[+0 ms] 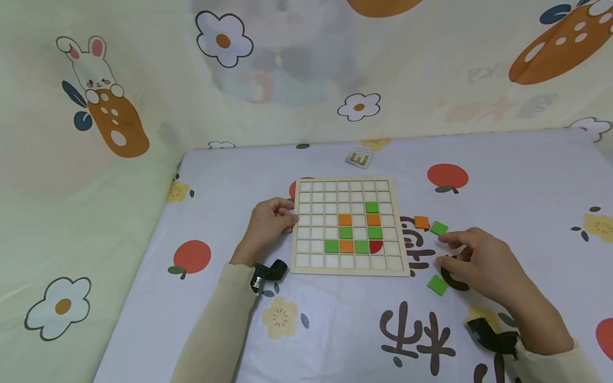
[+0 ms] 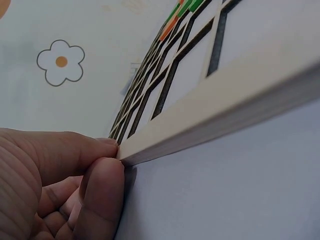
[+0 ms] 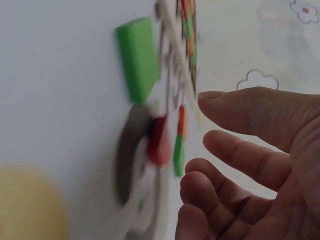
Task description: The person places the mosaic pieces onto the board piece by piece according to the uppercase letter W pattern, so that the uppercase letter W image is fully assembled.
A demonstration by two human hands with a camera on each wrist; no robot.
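Observation:
A wooden grid board (image 1: 351, 264) lies flat, with green and orange square tiles and one red quarter-round tile (image 1: 375, 246) set in its cells. My left hand (image 1: 269, 226) is at the board's left edge; in the left wrist view its thumb (image 2: 102, 195) and finger pinch the rim. To the right of the board, my right hand (image 1: 483, 260) hovers with thumb and fingers apart, holding nothing. A loose red piece (image 3: 159, 142) lies near its fingertips in the right wrist view, hidden by the hand from the head camera. Around it are green tiles (image 1: 437, 285) and an orange tile (image 1: 421, 222).
Behind the board lies a small card (image 1: 360, 158) printed with a grid pattern. The table has a white cloth (image 1: 335, 330) printed with fruit, flowers and characters. A patterned cloth wall (image 1: 287, 117) rises at the back and left.

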